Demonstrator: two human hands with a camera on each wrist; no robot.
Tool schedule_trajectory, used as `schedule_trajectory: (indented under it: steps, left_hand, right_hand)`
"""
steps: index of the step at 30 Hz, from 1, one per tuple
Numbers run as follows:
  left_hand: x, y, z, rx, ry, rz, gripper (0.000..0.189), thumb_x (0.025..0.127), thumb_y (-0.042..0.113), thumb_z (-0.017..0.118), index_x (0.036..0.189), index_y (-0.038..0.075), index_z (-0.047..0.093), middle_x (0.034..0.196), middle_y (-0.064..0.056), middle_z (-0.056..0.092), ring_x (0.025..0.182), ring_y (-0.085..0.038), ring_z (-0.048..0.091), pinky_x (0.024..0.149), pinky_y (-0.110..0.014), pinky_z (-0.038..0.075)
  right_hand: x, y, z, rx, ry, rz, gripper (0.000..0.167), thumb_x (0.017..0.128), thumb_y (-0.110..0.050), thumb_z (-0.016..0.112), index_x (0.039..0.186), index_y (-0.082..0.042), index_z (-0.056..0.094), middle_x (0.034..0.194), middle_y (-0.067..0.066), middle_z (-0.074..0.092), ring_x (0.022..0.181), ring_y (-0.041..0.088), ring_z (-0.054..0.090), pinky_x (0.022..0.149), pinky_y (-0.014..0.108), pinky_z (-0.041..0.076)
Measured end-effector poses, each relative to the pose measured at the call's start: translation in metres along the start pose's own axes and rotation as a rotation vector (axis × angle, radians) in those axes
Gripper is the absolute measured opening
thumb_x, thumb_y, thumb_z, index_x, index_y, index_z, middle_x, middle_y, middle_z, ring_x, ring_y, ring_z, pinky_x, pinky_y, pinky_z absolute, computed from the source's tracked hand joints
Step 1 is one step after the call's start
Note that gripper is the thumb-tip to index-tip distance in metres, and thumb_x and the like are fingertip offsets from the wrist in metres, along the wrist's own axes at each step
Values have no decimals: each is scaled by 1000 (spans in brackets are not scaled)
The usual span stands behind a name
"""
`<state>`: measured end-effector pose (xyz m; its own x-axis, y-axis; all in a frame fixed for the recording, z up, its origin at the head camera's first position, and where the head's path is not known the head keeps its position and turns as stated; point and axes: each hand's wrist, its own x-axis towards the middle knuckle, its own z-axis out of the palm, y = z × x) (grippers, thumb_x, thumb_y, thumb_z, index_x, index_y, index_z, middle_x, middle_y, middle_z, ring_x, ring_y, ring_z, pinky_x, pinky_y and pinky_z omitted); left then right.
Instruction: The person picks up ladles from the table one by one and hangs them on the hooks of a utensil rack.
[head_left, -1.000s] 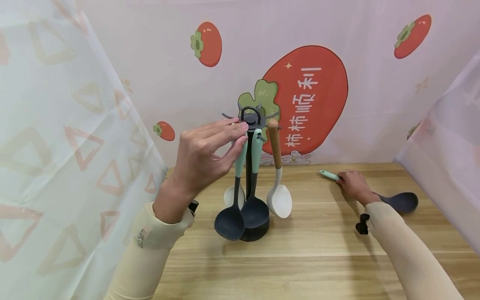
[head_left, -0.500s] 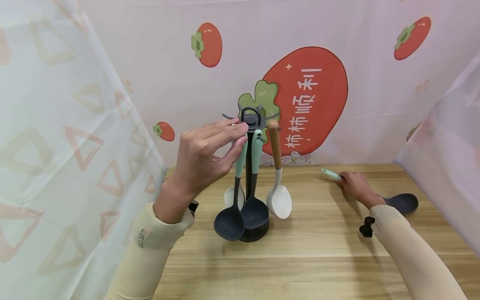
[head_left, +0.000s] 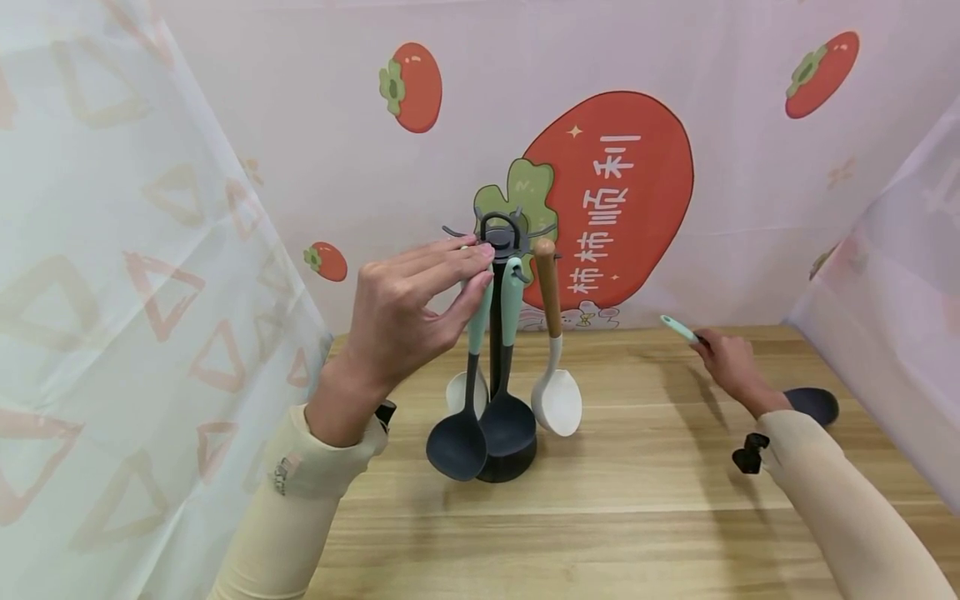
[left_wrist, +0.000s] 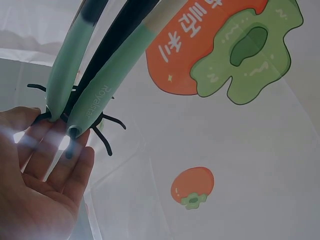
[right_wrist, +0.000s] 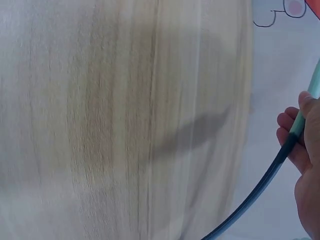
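Observation:
My left hand (head_left: 412, 304) is up at the top of a black utensil rack (head_left: 501, 242), fingers extended among its hooks. In the left wrist view the spread fingers lie behind two mint handle ends, the thumb beside a hook. A dark ladle (head_left: 457, 446) with a mint handle hangs nearest that hand, beside a second dark-bowled utensil (head_left: 508, 425). A white ladle (head_left: 558, 404) with a wooden handle hangs to the right. At the right, my right hand (head_left: 729, 367) grips a dark spoon (head_left: 813, 405) by its mint handle (right_wrist: 300, 120); the forearm hides part of its neck.
Another white utensil (head_left: 465, 392) hangs behind the dark ones. The rack's round black base (head_left: 510, 467) stands on the wooden table (head_left: 600, 525). Fabric walls with printed persimmons (head_left: 622, 200) enclose the back and sides.
The right hand moves a little to the right, and the spoon's handle end rises and shifts right, tilting more steeply. The left hand stays at the rack.

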<state>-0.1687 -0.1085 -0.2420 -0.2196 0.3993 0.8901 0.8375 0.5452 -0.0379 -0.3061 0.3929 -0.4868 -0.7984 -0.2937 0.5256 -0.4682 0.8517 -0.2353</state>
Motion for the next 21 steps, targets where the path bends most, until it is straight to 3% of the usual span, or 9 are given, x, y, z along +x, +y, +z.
schedule_trajectory:
  steps: [4,10,17,21]
  left_hand:
    - [0,0,-1,3,-2,-3,20,97,8,75,113,-1,81,111,-13,80,110,-28,77,95,-43,63]
    - [-1,-1,0,-2,-2,-3,20,97,8,75,113,-1,81,111,-13,80,110,-28,77,96,-43,63]
    - [-1,-1,0,0,-4,-6,20,97,9,75,114,-1,81,111,-13,80,111,-28,77,96,-43,63]
    - [-2,-1,-1,1,-2,-7,21,97,9,75,114,-1,81,111,-14,80,110,-29,77,96,-43,63]
  right_hand:
    - [0,2,-7,-10,70,2,16,94,5,74,106,12,68,65,12,62,49,16,40,49,34,33]
    - [-2,2,-20,-1,133,26,18,94,7,73,110,14,68,75,23,69,51,19,49,49,35,39]
    - [-1,9,-32,-20,241,75,19,93,7,74,110,14,68,82,29,70,59,36,58,54,46,43]
    - [-1,14,-39,-14,305,115,20,92,6,76,109,13,70,84,30,72,64,36,61,59,29,43]
